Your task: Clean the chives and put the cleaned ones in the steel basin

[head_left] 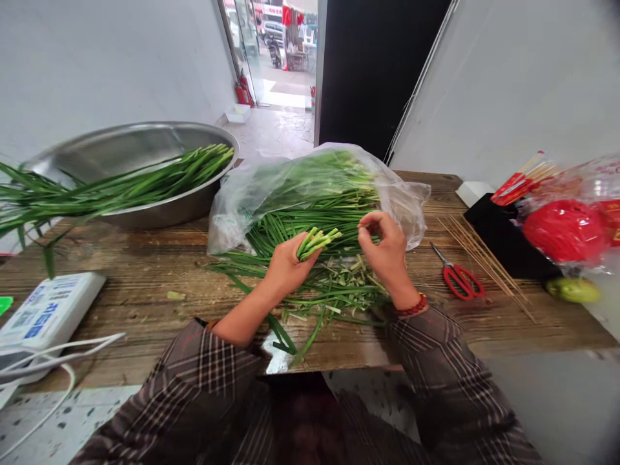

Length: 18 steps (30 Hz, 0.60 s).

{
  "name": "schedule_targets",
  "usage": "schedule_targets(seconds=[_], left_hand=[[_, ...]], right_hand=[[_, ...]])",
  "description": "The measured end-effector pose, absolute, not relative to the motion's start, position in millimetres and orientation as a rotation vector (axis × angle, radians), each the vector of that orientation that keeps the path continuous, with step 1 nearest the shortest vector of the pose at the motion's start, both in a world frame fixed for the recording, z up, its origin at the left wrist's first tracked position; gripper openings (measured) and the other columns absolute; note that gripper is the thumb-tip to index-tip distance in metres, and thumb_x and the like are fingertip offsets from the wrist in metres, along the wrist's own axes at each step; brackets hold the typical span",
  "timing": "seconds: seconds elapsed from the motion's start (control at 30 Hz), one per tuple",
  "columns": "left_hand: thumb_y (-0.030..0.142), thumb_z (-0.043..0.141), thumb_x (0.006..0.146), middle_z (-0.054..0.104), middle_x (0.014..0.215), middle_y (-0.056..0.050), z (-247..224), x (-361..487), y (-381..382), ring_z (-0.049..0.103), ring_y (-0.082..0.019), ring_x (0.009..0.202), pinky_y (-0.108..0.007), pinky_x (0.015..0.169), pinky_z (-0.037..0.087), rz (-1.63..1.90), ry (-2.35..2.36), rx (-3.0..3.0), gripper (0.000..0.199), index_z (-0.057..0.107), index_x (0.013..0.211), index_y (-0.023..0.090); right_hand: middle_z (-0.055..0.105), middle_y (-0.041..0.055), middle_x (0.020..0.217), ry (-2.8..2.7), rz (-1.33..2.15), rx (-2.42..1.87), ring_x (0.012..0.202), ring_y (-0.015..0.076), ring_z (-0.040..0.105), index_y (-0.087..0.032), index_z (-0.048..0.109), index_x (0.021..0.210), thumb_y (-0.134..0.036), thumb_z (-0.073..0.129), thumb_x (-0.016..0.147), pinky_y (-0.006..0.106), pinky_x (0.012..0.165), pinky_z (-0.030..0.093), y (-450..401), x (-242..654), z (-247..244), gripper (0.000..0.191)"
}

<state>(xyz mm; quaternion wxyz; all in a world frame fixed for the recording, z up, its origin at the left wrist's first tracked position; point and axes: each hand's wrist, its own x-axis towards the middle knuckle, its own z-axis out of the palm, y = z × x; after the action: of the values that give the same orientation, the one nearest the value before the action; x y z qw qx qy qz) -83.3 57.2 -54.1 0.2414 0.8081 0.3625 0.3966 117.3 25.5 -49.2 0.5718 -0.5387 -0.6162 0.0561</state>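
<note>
My left hand [287,266] is wrapped round a small bunch of green stalks [320,241], their pale cut ends pointing right. Just right of them, my right hand [385,248] is raised with thumb and forefinger curled together; whether anything is between the fingertips is too small to tell. Behind both hands a large pile of long green leaves [310,216] lies partly inside a clear plastic bag [227,216]. Loose leaves and trimmings [349,284] are scattered on the wooden table [184,323] beneath my hands.
A metal basin [165,210] holding long green leaves [159,181] stands at the left, above a white box [53,310] with cables. Red-handled scissors [460,278], thin wooden sticks [484,261], a black box [508,239] and a red plastic-wrapped bundle [564,229] are at the right.
</note>
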Motion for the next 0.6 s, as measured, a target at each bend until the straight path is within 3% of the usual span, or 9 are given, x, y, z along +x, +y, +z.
schedule_targets(seconds=[0.07, 0.17, 0.27, 0.33, 0.6], left_hand=[[0.025, 0.056, 0.087, 0.054, 0.063, 0.002, -52, -84, 57, 0.051, -0.012, 0.06, -0.024, 0.06, 0.041, 1.105, 0.993, 2.169, 0.022, 0.052, 0.067, 0.019], [0.024, 0.056, 0.087, 0.056, 0.063, 0.002, -49, -85, 56, 0.052, -0.012, 0.06, -0.024, 0.06, 0.043, 1.115, 0.997, 2.132, 0.021, 0.055, 0.067, 0.018], [0.025, 0.057, 0.087, 0.058, 0.063, 0.002, -49, -84, 56, 0.054, -0.012, 0.062, -0.024, 0.062, 0.046, 1.098, 0.997, 2.128, 0.019, 0.059, 0.07, 0.018], [0.026, 0.058, 0.087, 0.06, 0.065, 0.002, -49, -83, 56, 0.056, -0.012, 0.063, -0.024, 0.064, 0.047, 1.078, 0.98, 2.127, 0.017, 0.061, 0.072, 0.018], [0.032, 0.055, 0.089, 0.062, 0.07, 0.001, -51, -82, 57, 0.055, -0.012, 0.065, -0.022, 0.062, 0.045, 1.015, 0.944, 2.148, 0.02, 0.063, 0.079, 0.017]], right_hand=[[0.065, 0.001, 0.081, -1.525, 0.2, -1.219, 0.073, 0.0149, 0.06, -0.022, 0.062, 0.084, -0.019, 0.056, 0.085, 0.031, 0.07, 0.049, 23, 126, -42, 0.007], [0.066, 0.0024, 0.081, -1.703, 0.238, -1.118, 0.08, 0.0173, 0.063, -0.023, 0.064, 0.074, -0.025, 0.06, 0.087, 0.035, 0.078, 0.05, 18, 129, -33, 0.014], [0.068, 0.0052, 0.1, -1.757, 0.149, -1.102, 0.099, 0.0215, 0.062, -0.025, 0.068, 0.089, -0.027, 0.063, 0.087, 0.041, 0.09, 0.048, 17, 123, -33, 0.005], [0.067, 0.0062, 0.107, -1.827, 0.096, -1.107, 0.106, 0.0229, 0.06, -0.026, 0.067, 0.102, -0.029, 0.064, 0.087, 0.043, 0.094, 0.047, 19, 118, -37, 0.016], [0.069, 0.006, 0.093, -1.87, 0.132, -1.131, 0.091, 0.0218, 0.06, -0.024, 0.069, 0.084, -0.029, 0.061, 0.088, 0.04, 0.085, 0.045, 24, 109, -51, 0.01]])
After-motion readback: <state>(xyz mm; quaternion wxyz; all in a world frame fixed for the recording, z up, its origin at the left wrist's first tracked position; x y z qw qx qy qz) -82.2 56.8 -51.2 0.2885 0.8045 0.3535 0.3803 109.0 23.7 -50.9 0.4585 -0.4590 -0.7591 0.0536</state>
